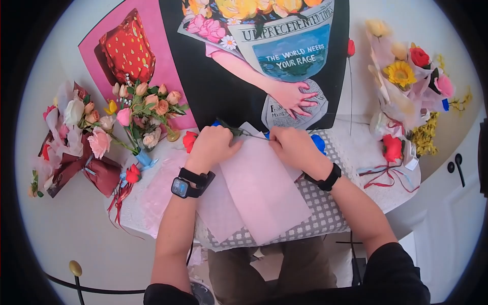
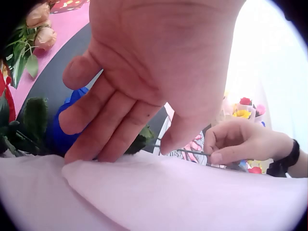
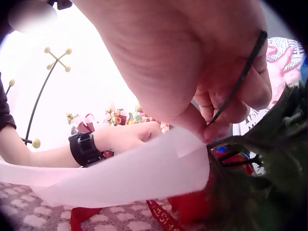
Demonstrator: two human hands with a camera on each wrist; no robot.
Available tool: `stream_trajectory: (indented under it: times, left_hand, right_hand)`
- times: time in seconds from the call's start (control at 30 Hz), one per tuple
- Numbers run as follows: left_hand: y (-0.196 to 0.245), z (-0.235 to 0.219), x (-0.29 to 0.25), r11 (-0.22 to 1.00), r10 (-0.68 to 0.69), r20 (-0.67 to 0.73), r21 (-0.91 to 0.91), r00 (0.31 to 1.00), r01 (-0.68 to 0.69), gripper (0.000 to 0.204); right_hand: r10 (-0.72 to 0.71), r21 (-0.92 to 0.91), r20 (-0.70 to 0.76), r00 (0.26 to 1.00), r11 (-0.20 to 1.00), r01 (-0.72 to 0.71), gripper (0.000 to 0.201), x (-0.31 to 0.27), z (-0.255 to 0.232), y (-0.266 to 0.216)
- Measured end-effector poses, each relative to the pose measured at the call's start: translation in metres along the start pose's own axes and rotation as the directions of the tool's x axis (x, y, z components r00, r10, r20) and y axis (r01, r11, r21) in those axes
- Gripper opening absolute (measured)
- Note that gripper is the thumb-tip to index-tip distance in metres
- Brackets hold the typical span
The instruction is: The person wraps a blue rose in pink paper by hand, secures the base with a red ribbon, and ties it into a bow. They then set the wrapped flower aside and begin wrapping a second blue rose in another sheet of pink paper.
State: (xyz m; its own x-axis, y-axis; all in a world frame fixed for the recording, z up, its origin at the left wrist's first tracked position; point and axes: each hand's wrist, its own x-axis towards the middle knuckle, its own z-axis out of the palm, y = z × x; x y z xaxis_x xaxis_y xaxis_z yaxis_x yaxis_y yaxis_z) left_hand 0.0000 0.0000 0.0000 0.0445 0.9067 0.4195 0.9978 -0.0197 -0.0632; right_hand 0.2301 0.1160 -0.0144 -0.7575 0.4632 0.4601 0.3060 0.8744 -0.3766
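Note:
My left hand (image 1: 216, 147) is at the top of the pale pink wrapping paper (image 1: 264, 193), its fingers extended over a blue rose (image 2: 67, 127). In the left wrist view, thumb and fingers stand apart beside the rose's green leaf (image 2: 142, 139). A thin green stem (image 2: 190, 152) runs from there across to my right hand (image 1: 297, 147). That hand pinches the stem between thumb and fingers, its dark end (image 3: 240, 79) sticking up past them in the right wrist view. Overlapping sheets of the paper spread below both hands.
A grey-and-white patterned cushion (image 1: 325, 208) lies under the paper. Red flowers (image 1: 190, 141) and another blue flower (image 1: 318, 144) lie near the hands. Bouquets stand left (image 1: 76, 132) and right (image 1: 401, 76), with trailing ribbons (image 1: 378, 175). A painted poster (image 1: 229, 96) rises behind.

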Motion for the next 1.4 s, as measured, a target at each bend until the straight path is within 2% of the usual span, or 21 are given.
stream_trajectory:
  times: [0.03, 0.1, 0.2, 0.23, 0.3, 0.33, 0.4, 0.43, 0.5, 0.53, 0.6, 0.63, 0.7, 0.93, 1.0, 1.17, 1.23, 1.3, 1.37, 1.4]
  left_hand:
    - [0.002, -0.002, 0.001, 1.000, 0.003, 0.000, 0.002, 1.000, -0.003, 0.046]
    - [0.005, -0.005, 0.002, 0.999, -0.033, 0.105, -0.039, 0.994, 0.038, 0.052]
    - [0.009, 0.000, 0.002, 0.993, -0.059, 0.134, -0.090, 0.989, 0.071, 0.057]
    - [0.008, 0.003, 0.000, 0.994, -0.058, 0.140, -0.081, 0.988, 0.070, 0.057]
    - [0.003, 0.010, 0.001, 0.974, -0.035, 0.196, -0.211, 0.980, 0.077, 0.059]
    - [0.003, 0.008, 0.002, 0.978, -0.024, 0.201, -0.199, 0.979, 0.065, 0.059]
    - [0.005, 0.007, 0.004, 0.948, -0.062, 0.324, -0.277, 0.944, 0.157, 0.055]
    - [0.004, 0.009, 0.007, 0.952, -0.054, 0.330, -0.269, 0.942, 0.149, 0.055]
    - [-0.002, 0.016, 0.008, 0.812, 0.007, 0.386, -0.541, 0.922, 0.220, 0.045]
    - [-0.003, 0.017, 0.008, 0.820, 0.014, 0.399, -0.529, 0.917, 0.218, 0.045]
    - [-0.006, 0.021, 0.009, 0.651, 0.081, 0.368, -0.723, 0.926, 0.230, 0.032]
    - [-0.004, 0.020, 0.009, 0.655, 0.085, 0.378, -0.718, 0.922, 0.234, 0.032]
    - [-0.001, 0.018, 0.008, 0.417, 0.084, 0.349, -0.863, 0.933, 0.285, 0.024]
    - [-0.006, 0.028, 0.008, 0.221, -0.012, 0.318, -0.924, 0.948, 0.313, 0.014]
    - [-0.005, 0.024, 0.010, 0.157, -0.024, 0.323, -0.934, 0.946, 0.322, 0.018]
    - [-0.008, 0.024, 0.009, 0.063, -0.094, 0.330, -0.940, 0.939, 0.336, 0.025]
    - [-0.009, 0.023, 0.008, -0.059, -0.047, 0.351, -0.935, 0.935, 0.348, 0.029]
    - [-0.017, 0.028, 0.007, -0.077, -0.052, 0.352, -0.935, 0.935, 0.347, 0.033]
    - [-0.013, 0.022, 0.008, -0.180, -0.018, 0.333, -0.928, 0.943, 0.325, 0.036]
    - [-0.012, 0.021, 0.007, -0.184, -0.026, 0.330, -0.929, 0.943, 0.320, 0.036]
  right_hand:
    - [0.001, 0.000, -0.004, 1.000, 1.000, -0.001, 0.009, 0.000, 0.000, 0.001]
    - [0.011, -0.004, -0.073, 0.997, 1.000, -0.011, 0.010, 0.000, 0.002, 0.005]
    - [0.016, 0.073, -0.144, 0.989, 0.997, -0.006, 0.010, 0.000, 0.001, 0.003]
    - [0.018, 0.083, -0.148, 0.989, 0.997, -0.006, 0.010, 0.001, 0.002, 0.002]
    - [0.019, 0.137, -0.224, 0.974, 0.991, 0.012, 0.010, 0.001, 0.004, -0.001]
    - [0.026, 0.145, -0.238, 0.971, 0.989, 0.009, 0.010, 0.002, 0.005, -0.001]
    - [0.042, 0.173, -0.268, 0.963, 0.985, 0.005, 0.010, 0.000, 0.007, -0.002]
    - [0.052, 0.180, -0.277, 0.960, 0.984, -0.001, 0.010, 0.000, 0.006, -0.003]
    - [0.045, 0.195, -0.314, 0.948, 0.981, 0.018, 0.010, -0.001, 0.008, -0.004]
    - [0.060, 0.209, -0.324, 0.944, 0.978, 0.010, 0.010, -0.002, 0.008, -0.004]
    - [0.041, 0.234, -0.335, 0.941, 0.971, 0.041, 0.011, -0.003, 0.007, -0.003]
    - [0.051, 0.243, -0.337, 0.940, 0.970, 0.035, 0.011, -0.003, 0.007, -0.003]
    - [0.043, 0.262, -0.365, 0.930, 0.963, 0.058, 0.011, -0.003, 0.008, -0.003]
    - [0.078, 0.329, -0.308, 0.948, 0.944, 0.029, 0.012, -0.003, 0.002, -0.008]
    - [0.057, 0.348, -0.355, 0.933, 0.934, 0.075, 0.012, -0.002, 0.005, -0.007]
    - [0.063, 0.390, -0.337, 0.939, 0.918, 0.078, 0.011, -0.002, 0.010, -0.004]
    - [0.053, 0.405, -0.345, 0.937, 0.909, 0.098, 0.011, 0.001, 0.012, -0.002]
    - [0.042, 0.404, -0.334, 0.942, 0.909, 0.102, 0.011, 0.002, 0.011, -0.001]
    - [0.042, 0.424, -0.309, 0.950, 0.900, 0.098, 0.010, 0.003, 0.013, 0.001]
    - [0.034, 0.426, -0.341, 0.940, 0.896, 0.122, 0.010, 0.003, 0.015, 0.002]
